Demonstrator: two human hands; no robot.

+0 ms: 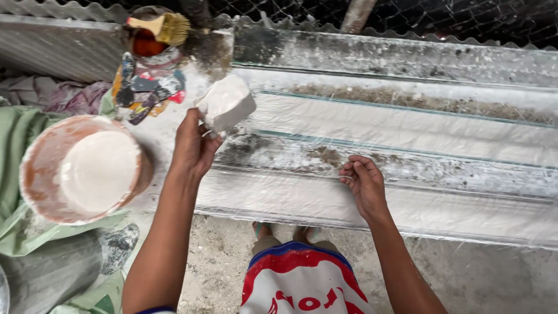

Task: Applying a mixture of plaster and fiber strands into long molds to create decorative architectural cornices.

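My left hand [193,146] holds up a white, plaster-caked sponge block [226,103] over the left end of a long ribbed mould [407,125]. The mould is white and dusty, with parallel ridges and a thin clear film over it. My right hand [363,183] rests on the mould's near ridge with its fingers curled, holding nothing that I can see. A round bowl [40,168] full of white plaster sits to the left of my left arm.
A tin with red liquid [146,45] and a yellow-bristled brush [168,26] across it stands at the back left, over paint-stained rags [145,90]. Green cloth [17,134] lies under the bowl. Corrugated sheet and wire mesh run behind. Concrete floor lies below.
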